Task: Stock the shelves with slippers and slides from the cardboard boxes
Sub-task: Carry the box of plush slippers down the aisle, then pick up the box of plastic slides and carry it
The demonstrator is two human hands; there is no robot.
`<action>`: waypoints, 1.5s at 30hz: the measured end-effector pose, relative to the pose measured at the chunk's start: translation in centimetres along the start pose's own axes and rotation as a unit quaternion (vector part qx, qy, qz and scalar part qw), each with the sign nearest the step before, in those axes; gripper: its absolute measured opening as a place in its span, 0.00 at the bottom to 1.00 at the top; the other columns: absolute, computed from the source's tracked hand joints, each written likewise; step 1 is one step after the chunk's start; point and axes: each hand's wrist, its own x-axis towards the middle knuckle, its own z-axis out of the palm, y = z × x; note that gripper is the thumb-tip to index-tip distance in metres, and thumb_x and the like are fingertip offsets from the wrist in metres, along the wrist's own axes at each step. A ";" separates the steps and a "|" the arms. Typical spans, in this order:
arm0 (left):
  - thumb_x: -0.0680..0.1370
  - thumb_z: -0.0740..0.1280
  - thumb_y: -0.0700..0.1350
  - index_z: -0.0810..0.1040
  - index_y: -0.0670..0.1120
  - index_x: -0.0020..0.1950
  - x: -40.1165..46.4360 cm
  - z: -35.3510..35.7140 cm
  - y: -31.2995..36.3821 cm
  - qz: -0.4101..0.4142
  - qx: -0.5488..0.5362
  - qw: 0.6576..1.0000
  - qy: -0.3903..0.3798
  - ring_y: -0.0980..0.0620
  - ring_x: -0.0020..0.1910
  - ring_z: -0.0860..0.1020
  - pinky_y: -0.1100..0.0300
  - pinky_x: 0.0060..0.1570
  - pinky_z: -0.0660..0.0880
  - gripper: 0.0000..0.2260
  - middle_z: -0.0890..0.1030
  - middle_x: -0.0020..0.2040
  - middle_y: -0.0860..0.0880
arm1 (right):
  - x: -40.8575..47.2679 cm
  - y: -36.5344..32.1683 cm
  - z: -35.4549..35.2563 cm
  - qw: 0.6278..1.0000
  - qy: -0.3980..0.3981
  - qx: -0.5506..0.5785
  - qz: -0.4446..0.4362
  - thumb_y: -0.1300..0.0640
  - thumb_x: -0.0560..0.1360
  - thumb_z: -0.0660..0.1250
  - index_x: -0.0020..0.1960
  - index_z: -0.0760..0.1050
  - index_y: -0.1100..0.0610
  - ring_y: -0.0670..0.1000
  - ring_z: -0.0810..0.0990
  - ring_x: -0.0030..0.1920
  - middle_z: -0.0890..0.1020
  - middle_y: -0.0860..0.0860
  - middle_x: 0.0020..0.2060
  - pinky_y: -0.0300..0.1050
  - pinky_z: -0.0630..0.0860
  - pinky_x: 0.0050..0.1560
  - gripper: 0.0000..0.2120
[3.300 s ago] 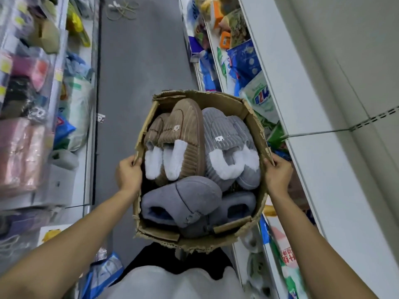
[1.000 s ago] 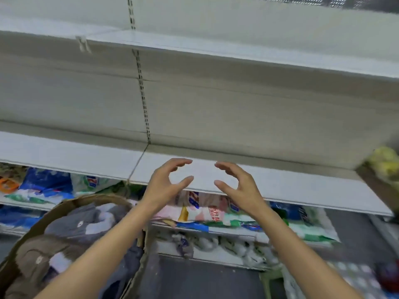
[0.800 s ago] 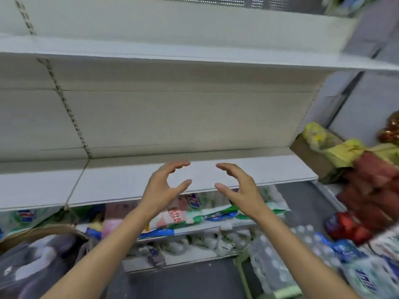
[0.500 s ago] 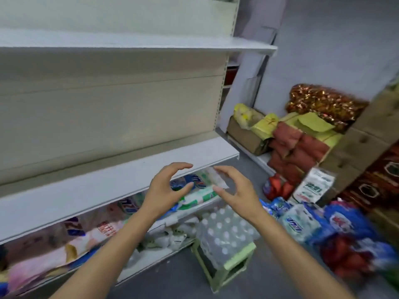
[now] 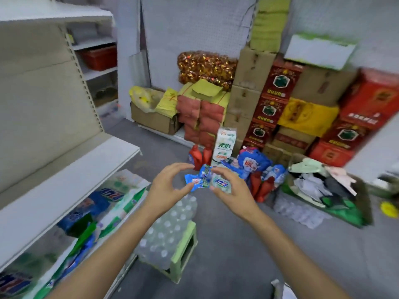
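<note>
My left hand (image 5: 169,187) and my right hand (image 5: 232,188) are raised side by side in front of me, thumbs and fingers curved into facing C-shapes. Neither holds anything. The small blue and green packets (image 5: 205,180) seen between them lie on the floor behind. A bare white shelf board (image 5: 64,180) runs along the left, with another bare board (image 5: 54,12) above it. The cardboard box of slippers is out of view.
Detergent bags (image 5: 103,203) fill the lower shelf at left. A green stool (image 5: 183,253) carrying a pack of water bottles (image 5: 166,231) stands below my hands. Stacked cartons (image 5: 280,87) and red boxes (image 5: 371,104) line the back wall. An open box of scraps (image 5: 323,188) sits at right.
My view has swung right, from the bare shelves to the aisle's end with its stacked cartons. The slipper box has dropped out of view. Both hands keep the same raised, curved pose.
</note>
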 end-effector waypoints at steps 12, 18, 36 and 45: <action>0.72 0.76 0.48 0.81 0.53 0.62 15.5 21.7 1.4 0.066 -0.077 0.982 -0.160 0.61 0.61 0.77 0.59 0.64 0.72 0.18 0.81 0.60 0.57 | -0.5 14.8 -14.7 0.982 0.127 -0.053 0.128 0.44 0.74 0.69 0.67 0.75 0.53 0.44 0.76 0.64 0.78 0.46 0.63 0.43 0.73 0.66 0.24; 0.73 0.73 0.54 0.79 0.57 0.64 23.8 31.5 4.0 0.072 -0.077 0.973 -0.206 0.61 0.64 0.75 0.57 0.65 0.72 0.19 0.79 0.63 0.60 | 2.0 22.4 -23.2 0.973 0.166 -0.052 0.154 0.50 0.74 0.72 0.66 0.76 0.53 0.46 0.77 0.64 0.79 0.46 0.62 0.47 0.74 0.66 0.22; 0.75 0.66 0.54 0.79 0.54 0.63 43.9 55.8 7.2 0.102 -0.097 0.960 -0.242 0.56 0.63 0.76 0.54 0.63 0.74 0.17 0.80 0.61 0.57 | 9.1 41.3 -40.6 0.929 0.250 -0.101 0.253 0.53 0.77 0.70 0.66 0.75 0.51 0.41 0.76 0.62 0.79 0.42 0.61 0.34 0.69 0.62 0.17; 0.75 0.72 0.47 0.79 0.53 0.63 49.2 67.0 9.9 0.074 -0.080 0.962 -0.249 0.54 0.62 0.76 0.56 0.62 0.74 0.17 0.80 0.61 0.54 | 10.5 51.8 -49.8 0.931 0.230 -0.082 0.271 0.54 0.77 0.71 0.66 0.75 0.52 0.42 0.76 0.62 0.79 0.43 0.62 0.36 0.71 0.62 0.18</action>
